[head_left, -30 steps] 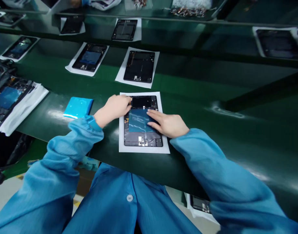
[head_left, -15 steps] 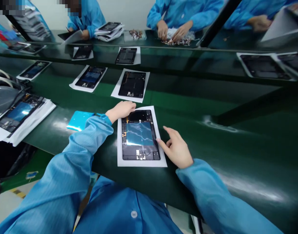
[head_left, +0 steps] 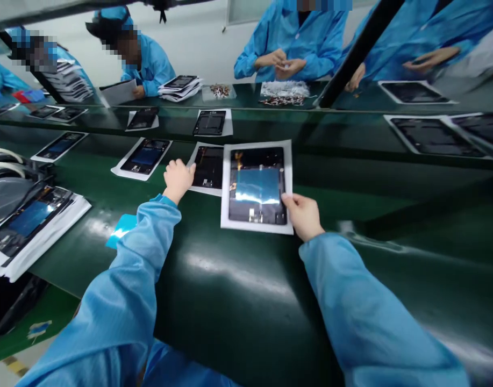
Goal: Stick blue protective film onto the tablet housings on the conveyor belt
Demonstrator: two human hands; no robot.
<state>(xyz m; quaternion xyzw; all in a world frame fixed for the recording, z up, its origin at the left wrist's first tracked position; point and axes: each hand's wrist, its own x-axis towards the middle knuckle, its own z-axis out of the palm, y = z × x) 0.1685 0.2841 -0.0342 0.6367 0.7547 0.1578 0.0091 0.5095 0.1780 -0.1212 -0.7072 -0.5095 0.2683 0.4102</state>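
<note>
In our right hand (head_left: 305, 215) we grip the tablet unit (head_left: 238, 204) by its right edge, thumb on the front face, with the white sheet (head_left: 225, 199) backing it; the pair appears raised off the counter (head_left: 230, 290), tilted up towards us, its blue panel (head_left: 256, 183) catching the light. Our left hand (head_left: 178, 180) is empty as far as we can see, fingers loosely bent, thumb close to the left side of the darker unit (head_left: 206, 167), which lies on its own sheet behind; whether the thumb touches, we cannot tell.

To handle this well, we should pinch unit and sheet together, since a one-sided grip could let the far edge sag or the sheet slide; we would judge it best to hold the thumb on the rim, clear of the blue panel; the raised unit overlaps the darker one in our view, so a little clearance between them would guard against knocks; the left hand does best with a light touch at the edge.
</note>
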